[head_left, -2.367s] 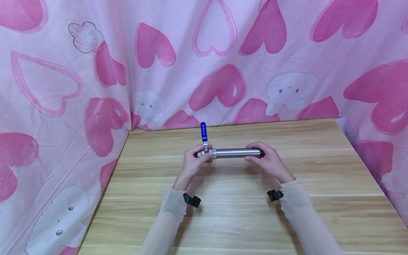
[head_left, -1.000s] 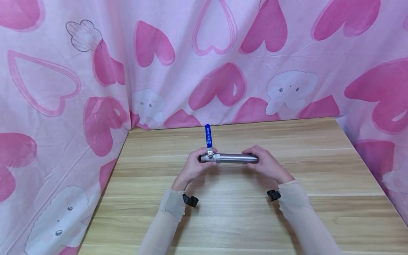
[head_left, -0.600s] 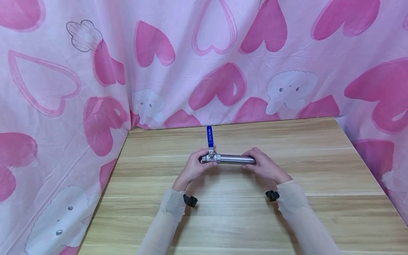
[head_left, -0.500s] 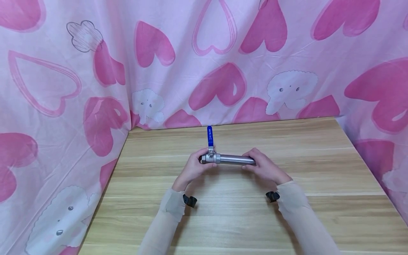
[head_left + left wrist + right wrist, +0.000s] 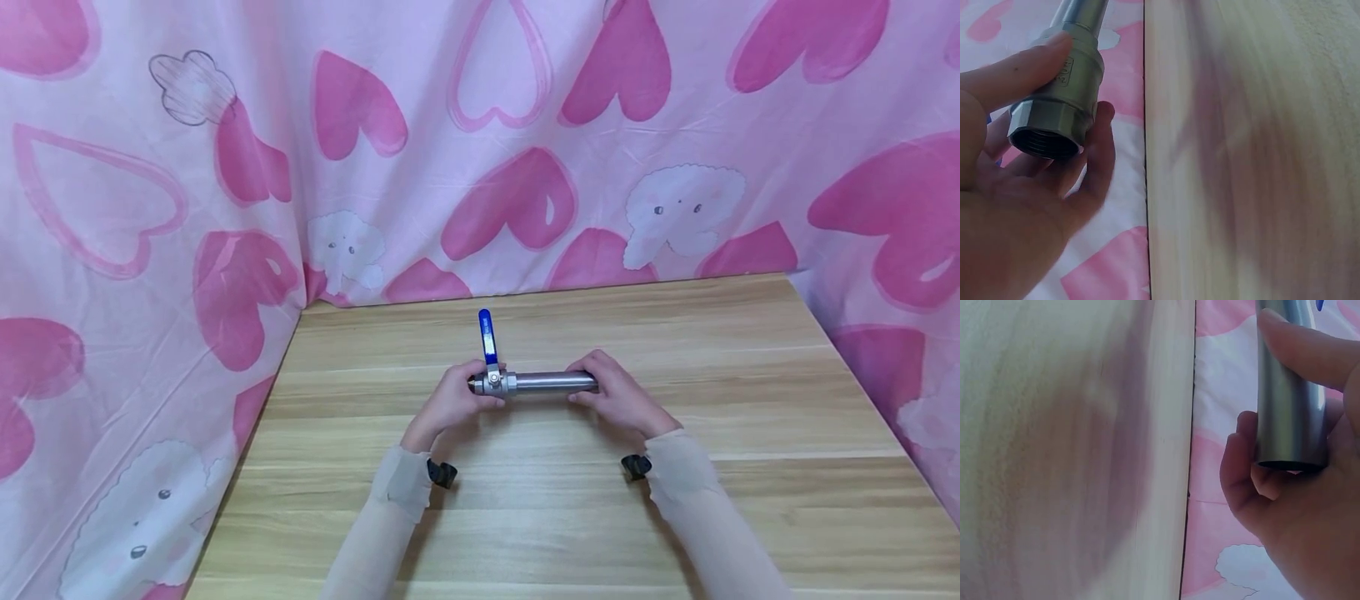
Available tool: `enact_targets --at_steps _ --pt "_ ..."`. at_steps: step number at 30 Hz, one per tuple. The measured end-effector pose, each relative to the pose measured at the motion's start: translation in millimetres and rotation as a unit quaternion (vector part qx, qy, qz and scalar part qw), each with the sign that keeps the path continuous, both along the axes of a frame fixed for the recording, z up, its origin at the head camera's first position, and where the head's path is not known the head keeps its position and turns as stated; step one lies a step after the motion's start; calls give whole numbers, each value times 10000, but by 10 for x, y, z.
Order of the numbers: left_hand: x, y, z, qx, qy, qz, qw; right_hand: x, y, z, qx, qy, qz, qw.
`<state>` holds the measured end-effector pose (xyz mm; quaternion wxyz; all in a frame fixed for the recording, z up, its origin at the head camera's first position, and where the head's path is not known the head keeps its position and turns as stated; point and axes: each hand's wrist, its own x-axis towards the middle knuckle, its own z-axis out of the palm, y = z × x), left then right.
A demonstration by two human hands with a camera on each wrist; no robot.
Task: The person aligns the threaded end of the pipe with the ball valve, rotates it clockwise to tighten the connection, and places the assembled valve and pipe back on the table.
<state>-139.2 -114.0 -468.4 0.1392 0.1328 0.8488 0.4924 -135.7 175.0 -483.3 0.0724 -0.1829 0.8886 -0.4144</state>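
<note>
A steel ball valve (image 5: 492,382) with a blue lever handle (image 5: 487,336) is joined to a smooth metal pipe (image 5: 546,382), held level above the table. My left hand (image 5: 454,397) grips the valve body, thumb along the near side and fingers behind. In the left wrist view the valve's threaded open end (image 5: 1045,142) faces the palm. The pipe's far end sits in my right hand (image 5: 613,394), its thumb on the near side. The right wrist view shows the pipe's hollow end (image 5: 1290,465) close to the palm. The lever points away from me.
Under the hands lies a wood-grain table (image 5: 540,517). A pink curtain (image 5: 420,200) with hearts and white cartoon animals hangs along its back and sides. Each sleeve carries a small black camera mount, one on the left wrist (image 5: 442,473), another on the right wrist (image 5: 636,467).
Since the earliest frame both hands have brought the valve and pipe slightly nearer. My right hand has shifted a little left. Both grips stay on the same parts.
</note>
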Motion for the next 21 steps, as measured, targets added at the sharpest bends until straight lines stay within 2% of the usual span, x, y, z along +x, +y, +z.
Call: enact_targets --at_steps 8,21 --pt "-23 25 -78 -211 -43 54 9998 -3 -9 -32 143 145 -119 9997" --pt "-78 69 -217 -330 -101 -65 9994 -19 -15 -73 381 -105 -449 9982"
